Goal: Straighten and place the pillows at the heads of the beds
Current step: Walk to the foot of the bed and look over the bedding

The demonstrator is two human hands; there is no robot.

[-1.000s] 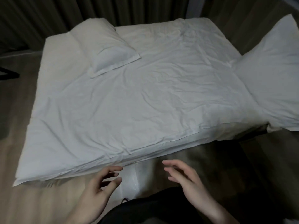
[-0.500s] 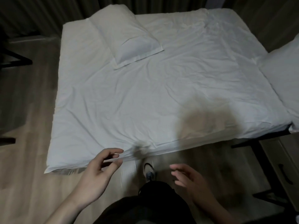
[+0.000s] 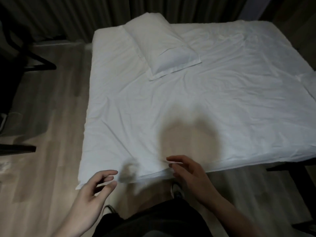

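Observation:
A white pillow point(image 3: 164, 48) lies askew at the far left end of a bed covered with a wrinkled white sheet point(image 3: 196, 103). My left hand point(image 3: 92, 194) hovers near the bed's near left corner, fingers apart, holding nothing. My right hand point(image 3: 188, 173) is over the near edge of the sheet, fingers spread and empty. Both hands are far from the pillow. At the right edge, a sliver of another white sheet or pillow point(image 3: 309, 82) shows.
Dark curtains point(image 3: 85, 16) hang behind the bed. Wooden floor point(image 3: 42, 151) runs along the left, with dark furniture legs point(image 3: 34, 64) at the far left. A dark bed frame point(image 3: 290, 165) shows at the right. My shoe point(image 3: 177, 190) is by the bed's edge.
The view has shifted left and closer to the bed. Both hands have risen toward the near edge of the sheet; the right hand now reaches over it. The pillow has not moved.

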